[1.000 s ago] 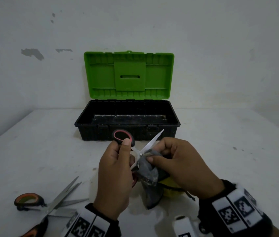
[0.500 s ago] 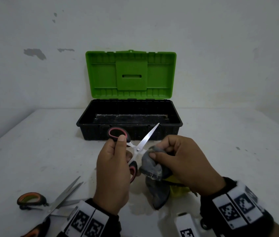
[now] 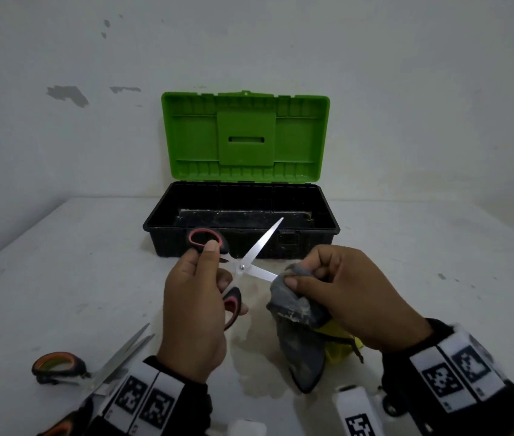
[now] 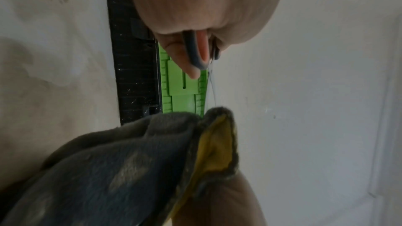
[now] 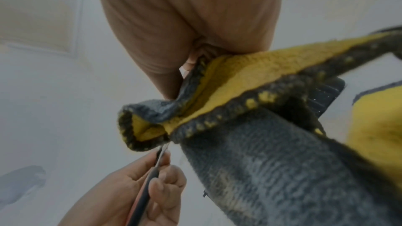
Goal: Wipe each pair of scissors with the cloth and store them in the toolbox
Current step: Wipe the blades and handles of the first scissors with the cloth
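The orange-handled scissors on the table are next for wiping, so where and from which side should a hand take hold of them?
Judging by their pose, take the orange-handled scissors by the handle loop at the table's near left, coming from the left. Their bare blades fan open towards the right and far side, so that end is best avoided. The left hand is nearer but still holds the pink-handled scissors.

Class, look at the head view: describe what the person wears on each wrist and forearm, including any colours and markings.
Both hands are bare, without gloves. The left hand and the right hand each end in a black wrist strap. The left wrist strap carries white rectangular tags printed with black square code patterns, two side by side. The right wrist strap shows similar white tags. No cables are visible.
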